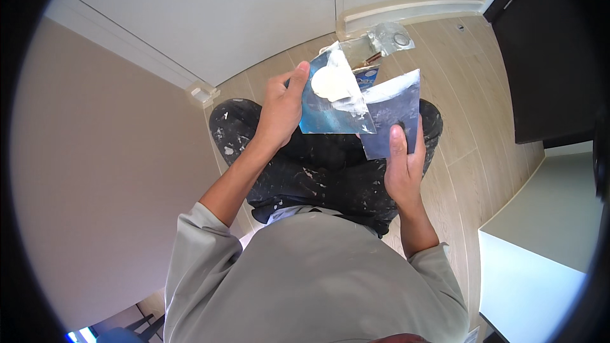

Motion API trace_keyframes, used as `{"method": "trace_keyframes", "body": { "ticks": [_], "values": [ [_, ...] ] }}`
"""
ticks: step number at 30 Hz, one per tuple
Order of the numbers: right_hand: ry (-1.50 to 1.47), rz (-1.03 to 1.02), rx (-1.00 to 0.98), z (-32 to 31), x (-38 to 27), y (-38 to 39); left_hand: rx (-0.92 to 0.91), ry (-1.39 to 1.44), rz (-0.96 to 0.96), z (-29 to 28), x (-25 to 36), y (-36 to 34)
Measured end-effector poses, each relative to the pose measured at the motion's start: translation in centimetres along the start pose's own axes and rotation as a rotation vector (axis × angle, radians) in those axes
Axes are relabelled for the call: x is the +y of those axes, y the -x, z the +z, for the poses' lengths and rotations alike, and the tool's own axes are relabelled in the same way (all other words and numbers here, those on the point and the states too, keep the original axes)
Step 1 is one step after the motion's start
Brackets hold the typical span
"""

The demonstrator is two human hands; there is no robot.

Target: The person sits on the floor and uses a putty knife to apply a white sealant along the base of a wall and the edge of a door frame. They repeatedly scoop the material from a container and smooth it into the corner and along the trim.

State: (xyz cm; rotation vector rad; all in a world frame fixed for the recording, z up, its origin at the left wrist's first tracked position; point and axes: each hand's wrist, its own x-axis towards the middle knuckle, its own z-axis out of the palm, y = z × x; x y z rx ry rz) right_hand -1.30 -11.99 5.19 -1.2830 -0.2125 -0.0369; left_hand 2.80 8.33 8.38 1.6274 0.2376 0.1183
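My left hand (281, 107) grips a flat blue putty scraper (316, 117) by its left edge, thumb on top. On the scraper's face lies a thick dollop of white putty (331, 83), with more smeared towards the upper and right edges. My right hand (405, 168) holds a second flat scraper (385, 126), dark grey-blue, its thumb pressed on the face. White putty coats that one's far edge. The lower right corner of the blue scraper overlaps or touches the grey one's left side; which of the two I cannot tell. Both are above my paint-spattered dark trousers (305, 174).
Just beyond the scrapers, an open box (366, 76) stands on the wood-look floor (470, 178), next to a clear plastic bag (393, 38). White panels (210, 13) rise ahead, a beige panel (108, 171) at left. A dark door-like panel (546, 57) and a white cabinet (534, 273) are at right.
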Motion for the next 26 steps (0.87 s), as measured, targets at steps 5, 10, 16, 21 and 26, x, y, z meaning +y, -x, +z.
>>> {"method": "trace_keyframes", "body": {
  "ticks": [5, 10, 16, 21, 26],
  "values": [
    [0.066, 0.055, -0.055, -0.6, -1.9, -0.4, 0.007, -0.059, -0.054, 0.5, 1.9, 0.3],
    [0.138, 0.071, -0.094, -0.5, -2.8, -0.6, 0.021, -0.016, -0.041, 0.8, 2.8, 0.6],
    [0.226, 0.029, -0.098, 0.3, -2.9, -0.3, 0.006, 0.001, -0.021, 0.4, 2.2, 0.5],
    [0.201, 0.070, -0.080, 1.1, -1.5, -0.7, -0.013, 0.057, -0.026, -0.4, 0.8, -0.4],
    [0.281, 0.134, -0.127, 2.8, 0.4, -1.9, -0.036, 0.090, -0.098, -2.7, -1.6, -2.2]
  ]
}}
